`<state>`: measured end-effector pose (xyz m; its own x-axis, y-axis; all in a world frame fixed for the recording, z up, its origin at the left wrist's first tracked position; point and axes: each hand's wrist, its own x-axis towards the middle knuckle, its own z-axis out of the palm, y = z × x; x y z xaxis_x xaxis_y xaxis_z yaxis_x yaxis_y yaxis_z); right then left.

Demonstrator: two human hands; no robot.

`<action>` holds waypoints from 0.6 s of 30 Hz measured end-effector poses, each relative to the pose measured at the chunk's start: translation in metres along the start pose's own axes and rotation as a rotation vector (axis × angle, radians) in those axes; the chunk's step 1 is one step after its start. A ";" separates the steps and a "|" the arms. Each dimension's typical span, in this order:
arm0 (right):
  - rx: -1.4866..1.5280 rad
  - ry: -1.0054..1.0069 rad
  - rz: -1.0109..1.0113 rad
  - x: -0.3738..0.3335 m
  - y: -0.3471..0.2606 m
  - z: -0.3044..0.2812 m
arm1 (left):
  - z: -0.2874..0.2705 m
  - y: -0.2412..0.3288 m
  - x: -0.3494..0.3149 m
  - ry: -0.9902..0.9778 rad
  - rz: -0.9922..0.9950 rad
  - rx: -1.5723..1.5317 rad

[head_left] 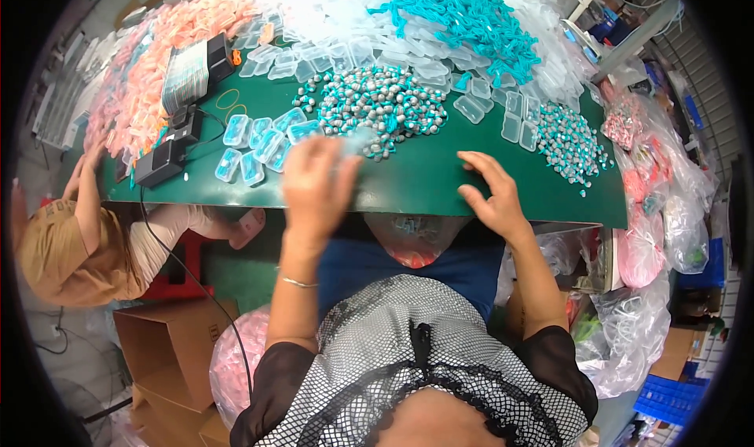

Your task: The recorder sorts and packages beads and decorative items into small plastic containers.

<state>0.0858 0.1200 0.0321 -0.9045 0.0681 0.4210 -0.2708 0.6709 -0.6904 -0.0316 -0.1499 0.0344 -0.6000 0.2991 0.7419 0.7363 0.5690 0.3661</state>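
Observation:
My left hand is blurred by motion over the green table, beside a group of small lidded clear plastic cases with turquoise contents. A pale, see-through case, also smeared, shows at its fingertips. My right hand is above the table's front edge, fingers and thumb apart, with nothing between them. Ahead of both hands lies a heap of small grey-and-turquoise pieces. A smaller heap of similar pieces lies to the right, next to open clear cases.
Turquoise strips and more clear cases cover the table's far side. Orange-pink pieces, a stack of cards and black boxes stand left. Another person sits at left. Plastic bags hang right; a cardboard box is below left.

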 end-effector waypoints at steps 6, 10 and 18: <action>-0.243 0.220 -0.043 0.001 0.052 -0.022 | -0.040 -0.110 0.011 0.098 -0.181 0.384; -0.516 0.342 -0.051 0.012 0.075 -0.033 | -0.045 -0.145 0.006 0.011 -0.243 0.404; -0.912 0.287 0.068 0.020 0.098 -0.044 | -0.035 -0.123 0.005 0.015 -0.209 0.463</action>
<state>0.0554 0.2193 -0.0014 -0.7606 0.2256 0.6087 0.2502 0.9671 -0.0459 -0.1147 -0.2451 0.0130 -0.7128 0.1336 0.6885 0.3834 0.8963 0.2230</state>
